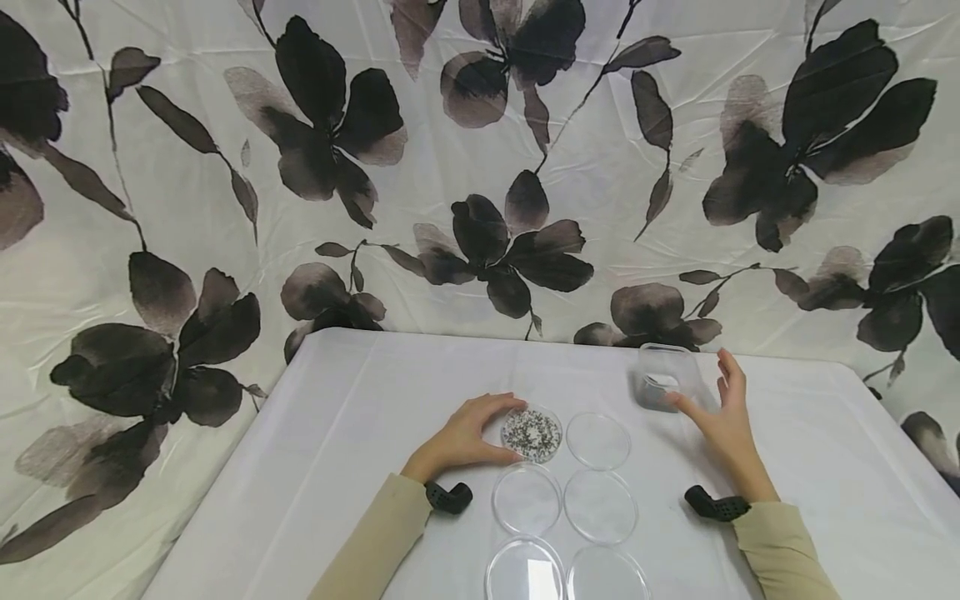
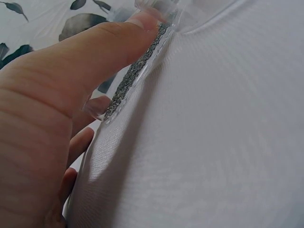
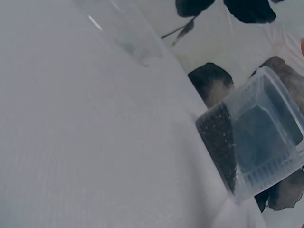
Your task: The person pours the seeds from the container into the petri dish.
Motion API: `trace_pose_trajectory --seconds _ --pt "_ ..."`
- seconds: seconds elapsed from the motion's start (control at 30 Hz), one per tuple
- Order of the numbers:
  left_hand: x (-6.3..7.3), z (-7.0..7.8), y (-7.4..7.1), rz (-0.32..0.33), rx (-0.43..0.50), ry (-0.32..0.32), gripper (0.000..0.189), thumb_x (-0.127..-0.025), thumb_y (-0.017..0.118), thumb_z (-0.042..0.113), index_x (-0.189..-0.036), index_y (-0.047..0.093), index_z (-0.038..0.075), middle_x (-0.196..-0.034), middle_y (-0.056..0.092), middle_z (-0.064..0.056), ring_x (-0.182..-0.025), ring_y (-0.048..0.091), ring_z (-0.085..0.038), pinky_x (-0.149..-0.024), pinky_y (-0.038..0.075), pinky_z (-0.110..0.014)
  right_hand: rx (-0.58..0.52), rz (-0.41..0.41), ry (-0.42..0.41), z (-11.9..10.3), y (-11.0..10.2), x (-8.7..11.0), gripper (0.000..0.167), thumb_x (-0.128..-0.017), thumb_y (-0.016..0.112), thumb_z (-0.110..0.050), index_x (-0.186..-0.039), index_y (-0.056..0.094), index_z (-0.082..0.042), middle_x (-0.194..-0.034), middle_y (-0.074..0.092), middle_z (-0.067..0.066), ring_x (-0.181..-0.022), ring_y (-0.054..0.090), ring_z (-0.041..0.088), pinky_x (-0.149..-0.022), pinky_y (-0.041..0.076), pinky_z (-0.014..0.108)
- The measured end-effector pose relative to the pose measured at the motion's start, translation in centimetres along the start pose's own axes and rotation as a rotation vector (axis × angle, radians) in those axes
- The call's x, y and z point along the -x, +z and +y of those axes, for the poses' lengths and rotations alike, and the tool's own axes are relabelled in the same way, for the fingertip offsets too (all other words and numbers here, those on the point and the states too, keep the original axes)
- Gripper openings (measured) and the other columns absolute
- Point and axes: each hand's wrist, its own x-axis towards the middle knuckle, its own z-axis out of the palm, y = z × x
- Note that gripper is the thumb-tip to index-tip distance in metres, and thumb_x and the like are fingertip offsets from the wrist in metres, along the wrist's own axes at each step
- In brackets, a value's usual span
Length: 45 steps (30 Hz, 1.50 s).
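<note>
In the head view my left hand point(image 1: 468, 433) holds a round clear petri dish point(image 1: 532, 434) by its rim, thumb on the near side and fingers on the far side. Dark granules lie in the dish, thinner at its middle. The left wrist view shows a dark band of these granules point(image 2: 130, 78) through the dish's side. My right hand point(image 1: 722, 421) is spread beside a clear plastic tub point(image 1: 666, 367), thumb overlapping the tub's near edge. Dark granules point(image 3: 219, 142) fill the tub's bottom in the right wrist view, where no finger grips it.
Several clear petri dishes stand in two columns on the white tablecloth point(image 1: 360, 450), among them one at the back right point(image 1: 598, 442) and one in the middle left point(image 1: 527, 500). A floral sheet point(image 1: 637, 167) hangs behind the table's far edge.
</note>
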Motion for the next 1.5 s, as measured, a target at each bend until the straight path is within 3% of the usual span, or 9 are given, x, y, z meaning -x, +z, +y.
trace_pose_trajectory --seconds 0.17,0.27,0.37,0.5,0.63,0.83,0.93,1.3,1.5 --pt "-0.1 -0.1 0.0 -0.003 -0.003 0.002 0.078 -0.071 0.085 0.045 -0.140 0.055 0.023 -0.150 0.047 -0.004 -0.141 0.037 -0.028 -0.116 0.021 -0.054 -0.034 0.096 -0.149 -3.8 0.3 0.8 0.095 -0.074 0.075 0.015 -0.153 0.023 0.002 -0.153 0.028 0.020 -0.143 0.025 0.029 -0.119 0.019 0.032" --pt "-0.1 -0.2 0.0 -0.004 -0.006 -0.006 0.078 -0.071 0.085 0.045 -0.141 0.055 0.025 -0.150 0.047 -0.003 -0.141 0.037 -0.027 -0.117 0.020 -0.052 -0.043 0.074 -0.257 -5.3 0.8 1.1 0.092 -0.071 0.073 0.022 -0.150 0.029 0.005 -0.147 0.037 0.025 -0.139 0.034 0.024 -0.116 0.026 0.028" --pt "-0.2 -0.4 0.0 0.000 -0.017 -0.006 0.079 -0.071 0.085 0.046 -0.141 0.055 0.025 -0.150 0.047 -0.003 -0.141 0.037 -0.026 -0.117 0.021 -0.051 -0.060 -0.053 -0.369 -4.8 1.4 1.1 0.088 -0.069 0.073 0.026 -0.147 0.035 0.006 -0.140 0.044 0.029 -0.134 0.042 0.017 -0.113 0.032 0.025" --pt "-0.1 -0.6 0.0 0.005 -0.022 -0.001 0.079 -0.071 0.086 0.047 -0.140 0.055 0.026 -0.150 0.048 -0.002 -0.140 0.038 -0.026 -0.116 0.022 -0.052 -0.055 -0.296 -0.459 -4.0 2.4 1.3 0.086 -0.069 0.077 0.021 -0.145 0.040 0.005 -0.138 0.048 0.028 -0.134 0.044 0.011 -0.112 0.032 0.022" --pt "-0.1 -0.7 -0.1 0.000 -0.022 -0.007 0.079 -0.071 0.086 0.047 -0.140 0.055 0.027 -0.150 0.047 -0.001 -0.140 0.038 -0.025 -0.116 0.022 -0.051 -0.035 -0.469 -0.453 -3.3 3.3 1.8 0.084 -0.071 0.083 0.010 -0.144 0.041 0.005 -0.141 0.047 0.027 -0.136 0.041 0.012 -0.112 0.030 0.020" --pt "-0.2 -0.5 0.0 -0.006 -0.026 -0.003 0.080 -0.071 0.085 0.048 -0.141 0.054 0.028 -0.151 0.047 -0.001 -0.141 0.038 -0.024 -0.117 0.021 -0.050 0.051 -0.657 -0.309 -2.2 3.7 2.4 0.086 -0.071 0.086 -0.003 -0.145 0.042 0.000 -0.145 0.047 0.022 -0.137 0.038 0.006 -0.109 0.022 0.009" --pt "-0.3 -0.4 0.0 -0.004 -0.026 -0.009 0.080 -0.071 0.085 0.049 -0.141 0.053 0.029 -0.151 0.046 0.000 -0.141 0.037 -0.023 -0.116 0.022 -0.050 0.097 -0.717 -0.263 -1.9 3.8 2.4 0.087 -0.071 0.086 -0.008 -0.146 0.043 -0.001 -0.148 0.045 0.019 -0.140 0.034 0.010 -0.107 0.018 0.006" --pt "-0.2 -0.5 0.1 0.000 -0.029 0.002 0.079 -0.071 0.085 0.047 -0.141 0.054 0.026 -0.150 0.047 -0.002 -0.140 0.038 -0.027 -0.116 0.023 -0.052 0.032 -0.774 -0.317 -1.2 5.2 1.3 0.093 -0.068 0.087 -0.008 -0.146 0.039 0.005 -0.144 0.049 0.020 -0.141 0.032 0.009 -0.109 0.017 0.008" --pt "-0.2 -0.7 0.2 0.003 -0.039 0.004 0.079 -0.071 0.085 0.047 -0.141 0.054 0.026 -0.150 0.048 -0.002 -0.140 0.039 -0.025 -0.116 0.023 -0.051 0.045 -0.773 -0.287 -1.4 5.4 1.0 0.098 -0.065 0.089 -0.007 -0.148 0.038 0.002 -0.142 0.053 0.017 -0.139 0.037 0.012 -0.109 0.018 0.008"
